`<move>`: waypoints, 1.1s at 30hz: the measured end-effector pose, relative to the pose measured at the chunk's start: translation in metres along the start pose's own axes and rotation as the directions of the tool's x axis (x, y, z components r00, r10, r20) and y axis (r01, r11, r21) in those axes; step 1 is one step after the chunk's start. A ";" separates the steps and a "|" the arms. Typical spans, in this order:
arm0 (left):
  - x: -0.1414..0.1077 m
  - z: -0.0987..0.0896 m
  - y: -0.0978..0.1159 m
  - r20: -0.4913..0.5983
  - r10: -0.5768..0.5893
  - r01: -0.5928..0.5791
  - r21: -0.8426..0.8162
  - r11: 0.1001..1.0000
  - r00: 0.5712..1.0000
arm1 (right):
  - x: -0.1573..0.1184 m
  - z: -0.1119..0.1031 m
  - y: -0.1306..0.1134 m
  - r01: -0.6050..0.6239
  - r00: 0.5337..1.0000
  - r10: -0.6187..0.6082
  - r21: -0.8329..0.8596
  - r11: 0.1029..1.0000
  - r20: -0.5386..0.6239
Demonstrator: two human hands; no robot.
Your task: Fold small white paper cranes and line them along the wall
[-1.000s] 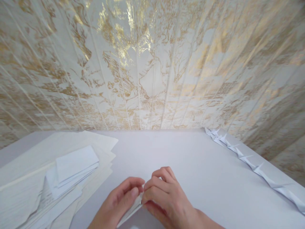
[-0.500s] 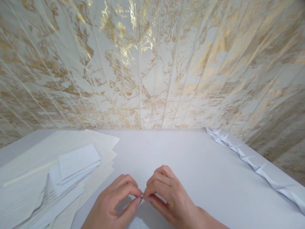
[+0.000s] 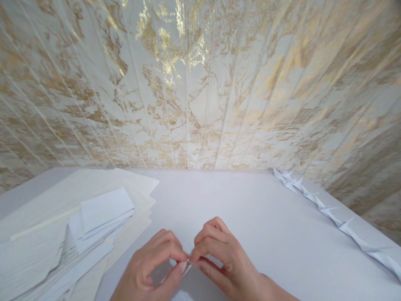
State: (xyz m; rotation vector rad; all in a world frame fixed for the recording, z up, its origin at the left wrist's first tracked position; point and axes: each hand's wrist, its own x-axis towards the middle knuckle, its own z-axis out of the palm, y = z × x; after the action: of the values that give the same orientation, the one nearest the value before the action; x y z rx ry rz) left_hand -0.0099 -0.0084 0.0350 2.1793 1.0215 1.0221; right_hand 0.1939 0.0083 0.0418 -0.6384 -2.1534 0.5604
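My left hand and my right hand meet low in the middle of the view, above the white table. Between their pinched thumbs and index fingers is a small folded piece of white paper. Only a thin edge of it shows; the fingertips cover the rest. Both hands grip it at its upper end, the left from one side and the right from the other. A bit of white paper shows faintly below the fingers at the bottom edge, partly hidden by the left hand.
Along the right edge of the table runs a row of folded white paper shapes with pointed tips. To the left lie loose cream sheets with a stack of white paper pieces on top. A gold-patterned curtain hangs behind.
The view has shifted slightly, so the table items sit a little further right. Both hands keep their pinch on the paper, with slightly more of its edge showing.
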 end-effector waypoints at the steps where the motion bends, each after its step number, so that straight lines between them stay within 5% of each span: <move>1: 0.001 0.000 0.001 -0.011 0.028 -0.028 0.029 0.999 1.000 | 0.000 0.000 0.000 -0.005 1.000 0.005 0.006 1.000 0.004; 8: 0.003 -0.003 0.003 -0.042 0.245 -0.234 0.179 0.956 0.969 | 0.002 -0.003 -0.003 -0.032 0.999 0.031 0.062 0.998 0.019; 16: 0.002 -0.007 0.004 -0.008 0.286 -0.277 0.228 0.933 0.958 | 0.002 -0.003 -0.005 -0.060 0.998 0.057 0.095 0.994 0.032; 25: 0.004 -0.005 0.008 -0.004 0.246 -0.239 0.224 0.945 0.969 | -0.002 0.002 -0.004 -0.158 0.987 0.157 0.165 0.974 0.016; 33: -0.004 0.003 0.012 -0.188 0.090 -0.073 0.096 0.993 0.978 | -0.004 0.004 -0.002 -0.184 0.981 0.190 0.122 0.975 -0.038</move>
State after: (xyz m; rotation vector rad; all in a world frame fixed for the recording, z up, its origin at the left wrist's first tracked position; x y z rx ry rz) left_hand -0.0043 -0.0195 0.0402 2.2433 1.0895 1.2683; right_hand 0.1924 0.0034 0.0386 -0.7862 -2.0099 0.7588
